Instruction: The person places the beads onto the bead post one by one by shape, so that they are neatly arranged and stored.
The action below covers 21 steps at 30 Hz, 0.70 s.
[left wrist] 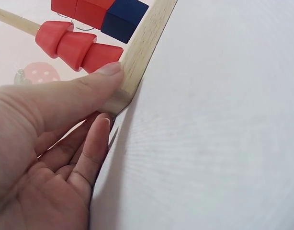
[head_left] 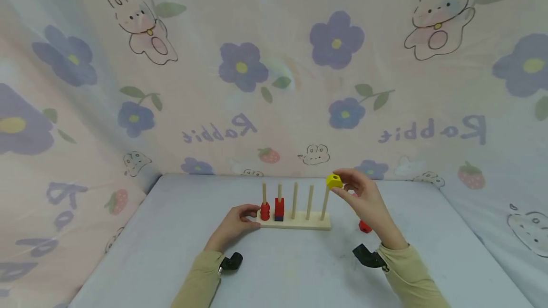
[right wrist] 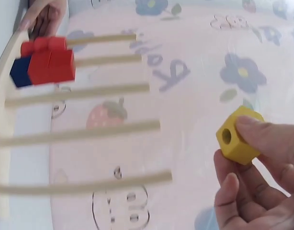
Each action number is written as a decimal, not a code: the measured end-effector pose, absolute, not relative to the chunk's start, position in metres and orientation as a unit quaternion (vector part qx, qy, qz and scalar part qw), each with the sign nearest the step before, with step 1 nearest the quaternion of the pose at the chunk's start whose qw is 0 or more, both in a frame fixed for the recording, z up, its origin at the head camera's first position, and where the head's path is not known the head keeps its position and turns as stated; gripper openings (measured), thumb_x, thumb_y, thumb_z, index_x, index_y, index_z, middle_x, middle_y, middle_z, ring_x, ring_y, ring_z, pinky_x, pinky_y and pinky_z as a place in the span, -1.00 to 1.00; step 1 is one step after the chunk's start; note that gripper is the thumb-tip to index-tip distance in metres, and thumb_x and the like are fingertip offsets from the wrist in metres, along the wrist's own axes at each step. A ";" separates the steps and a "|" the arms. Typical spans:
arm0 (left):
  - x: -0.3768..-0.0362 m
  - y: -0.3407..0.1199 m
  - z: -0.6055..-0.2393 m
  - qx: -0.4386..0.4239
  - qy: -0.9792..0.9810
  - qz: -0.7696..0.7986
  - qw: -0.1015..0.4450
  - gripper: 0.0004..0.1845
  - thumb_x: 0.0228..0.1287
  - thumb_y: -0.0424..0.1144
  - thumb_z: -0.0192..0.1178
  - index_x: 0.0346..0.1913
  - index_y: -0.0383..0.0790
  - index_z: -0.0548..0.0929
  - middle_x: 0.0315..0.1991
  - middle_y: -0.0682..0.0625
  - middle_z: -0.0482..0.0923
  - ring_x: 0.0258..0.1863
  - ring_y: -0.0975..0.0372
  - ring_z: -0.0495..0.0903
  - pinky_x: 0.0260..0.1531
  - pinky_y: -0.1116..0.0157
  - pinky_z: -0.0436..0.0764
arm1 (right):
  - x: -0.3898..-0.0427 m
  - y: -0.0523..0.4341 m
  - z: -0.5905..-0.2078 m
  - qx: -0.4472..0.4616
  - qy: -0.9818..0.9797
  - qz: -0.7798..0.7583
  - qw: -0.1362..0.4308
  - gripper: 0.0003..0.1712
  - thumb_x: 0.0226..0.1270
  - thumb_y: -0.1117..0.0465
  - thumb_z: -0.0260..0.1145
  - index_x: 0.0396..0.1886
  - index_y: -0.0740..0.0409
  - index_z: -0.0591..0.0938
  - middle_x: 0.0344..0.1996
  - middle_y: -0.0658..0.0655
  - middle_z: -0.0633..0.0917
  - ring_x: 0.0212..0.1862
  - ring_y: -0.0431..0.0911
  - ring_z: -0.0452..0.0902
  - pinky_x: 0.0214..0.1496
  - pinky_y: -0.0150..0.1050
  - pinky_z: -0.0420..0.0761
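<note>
Yellow block (head_left: 334, 181) pinched by right hand (head_left: 366, 198), seemingly above rightmost peg (head_left: 325, 202).

A yellow block (head_left: 334, 181) with a round hole. Red beads (head_left: 265, 211) on one pale wooden peg, a red cube over a dark blue cube (head_left: 279, 218) on the next. The table (head_left: 299, 270) is plain grey-white; the backdrop cloth (head_left: 274, 61) is pink with purple flowers, rabbits and strawberries. The sleeves (head_left: 411, 274) are olive-tan.

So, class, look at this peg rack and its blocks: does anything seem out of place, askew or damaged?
Only one thing: a red piece lies loose on the table, right of the peg rack and partly hidden behind the right hand. Pegs stand straight; nothing looks damaged.
</note>
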State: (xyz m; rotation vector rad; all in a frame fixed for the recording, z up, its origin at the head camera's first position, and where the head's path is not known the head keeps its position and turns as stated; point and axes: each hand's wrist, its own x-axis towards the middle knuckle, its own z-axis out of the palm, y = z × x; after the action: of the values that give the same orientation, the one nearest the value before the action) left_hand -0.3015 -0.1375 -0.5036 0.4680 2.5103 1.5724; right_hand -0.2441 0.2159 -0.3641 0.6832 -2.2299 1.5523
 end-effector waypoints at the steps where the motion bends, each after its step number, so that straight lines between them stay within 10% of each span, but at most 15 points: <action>1: -0.302 -0.137 -0.504 0.156 0.835 0.523 0.071 -0.46 0.07 -0.23 0.43 0.16 -0.20 0.56 -0.11 -0.02 0.58 -0.22 0.18 0.55 -0.15 0.23 0.53 | -0.245 0.208 -0.362 0.250 -0.779 0.550 0.167 -0.59 0.24 0.44 0.31 0.10 0.30 0.52 -0.05 0.18 0.58 -0.09 -0.12 0.50 -0.16 -0.41 0.49; 15: -0.300 -0.137 -0.505 0.144 0.832 0.530 0.075 -0.46 0.06 -0.24 0.44 0.15 -0.19 0.56 -0.11 -0.02 0.58 -0.22 0.17 0.54 -0.15 0.21 0.52 | -0.259 0.135 -0.358 0.254 -0.779 0.551 0.158 -0.61 0.23 0.50 0.29 0.07 0.41 0.50 0.00 0.29 0.58 -0.03 0.10 0.53 0.06 0.06 0.48; 21: -0.303 -0.137 -0.503 0.145 0.836 0.524 0.075 -0.46 0.07 -0.20 0.43 0.16 -0.16 0.56 -0.11 0.01 0.58 -0.23 0.18 0.55 -0.14 0.20 0.52 | -0.269 0.132 -0.370 0.237 -0.777 0.569 0.127 -0.61 0.26 0.50 0.26 0.09 0.42 0.49 0.00 0.30 0.56 -0.01 0.14 0.51 -0.02 -0.18 0.56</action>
State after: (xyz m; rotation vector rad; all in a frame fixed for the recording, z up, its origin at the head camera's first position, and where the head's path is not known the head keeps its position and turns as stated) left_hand -0.3027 -0.1370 -0.5030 0.4356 2.5069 1.5713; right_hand -0.2688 0.1323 -0.3700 0.6894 -2.2605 1.6567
